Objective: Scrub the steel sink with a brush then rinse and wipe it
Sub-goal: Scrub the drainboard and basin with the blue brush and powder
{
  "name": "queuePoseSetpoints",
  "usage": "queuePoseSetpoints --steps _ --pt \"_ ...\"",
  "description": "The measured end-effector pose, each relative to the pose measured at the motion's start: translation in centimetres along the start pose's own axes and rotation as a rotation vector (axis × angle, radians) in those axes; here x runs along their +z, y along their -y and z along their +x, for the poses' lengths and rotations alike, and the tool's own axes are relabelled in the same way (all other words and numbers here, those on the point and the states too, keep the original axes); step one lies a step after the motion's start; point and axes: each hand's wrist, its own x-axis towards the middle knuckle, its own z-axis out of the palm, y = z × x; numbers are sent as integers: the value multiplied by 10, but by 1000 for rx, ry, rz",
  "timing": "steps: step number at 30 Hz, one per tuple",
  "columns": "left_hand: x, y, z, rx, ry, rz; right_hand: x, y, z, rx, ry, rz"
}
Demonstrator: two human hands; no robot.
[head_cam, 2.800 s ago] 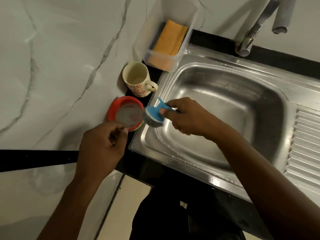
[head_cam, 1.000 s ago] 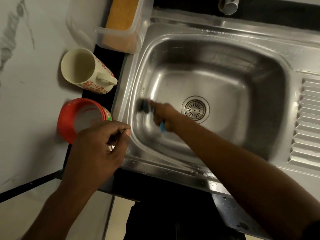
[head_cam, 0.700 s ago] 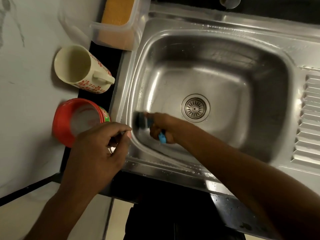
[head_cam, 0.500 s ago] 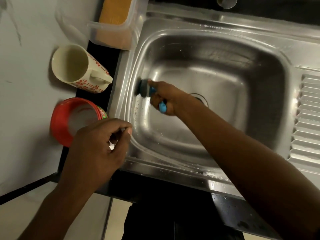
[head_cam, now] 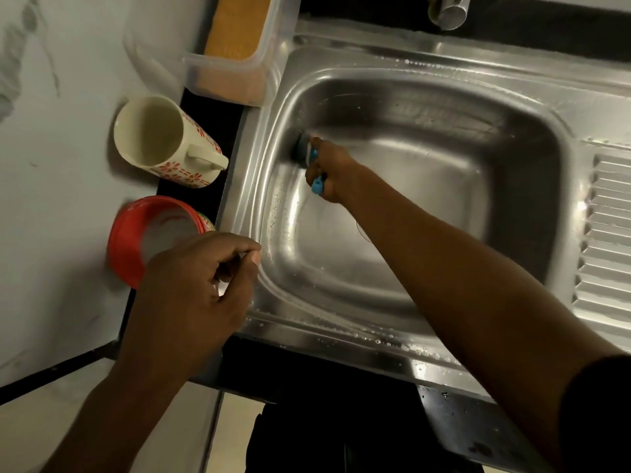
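Steel and wet, the sink carried droplets along its near rim. The right hand reached into the basin, its grip wrapped round the blue handle of the brush, whose grey head pressed against the left wall. The left hand sat at the rim's near-left corner, fingers curled, thumb meeting forefinger; whether that grip pinched anything could not be told. Just left of the sink stood 1 patterned mug and 1 red tub.

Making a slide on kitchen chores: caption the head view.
Right hand presses a blue brush against the left wall of the sink; left hand curled over the rim beside a red tub.
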Motion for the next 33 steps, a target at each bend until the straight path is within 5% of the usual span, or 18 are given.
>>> queuePoseSetpoints --steps 3,7,11,17,20,26,30,33 --pt "1 3 -5 8 -11 8 -10 -53 -3 -65 27 -300" --pt "5 1 -4 21 -1 10 -44 -127 -42 -260 258 -1019" --pt "8 -1 2 35 14 10 -47 -109 -33 -583 274 -1556" --pt "11 -2 1 34 32 35 -35 0 24 -700 -192 -1374" --pt "11 -3 0 32 33 28 -35 -17 20 -693 -105 -1355" --pt "10 -5 -2 37 46 18 -63 -120 -33 -635 427 -1766" --pt "9 -2 -2 42 38 34 -51 -75 -8 -862 224 -1903" --pt "9 -2 -6 30 19 43 -43 -27 3 -799 2 -1731"
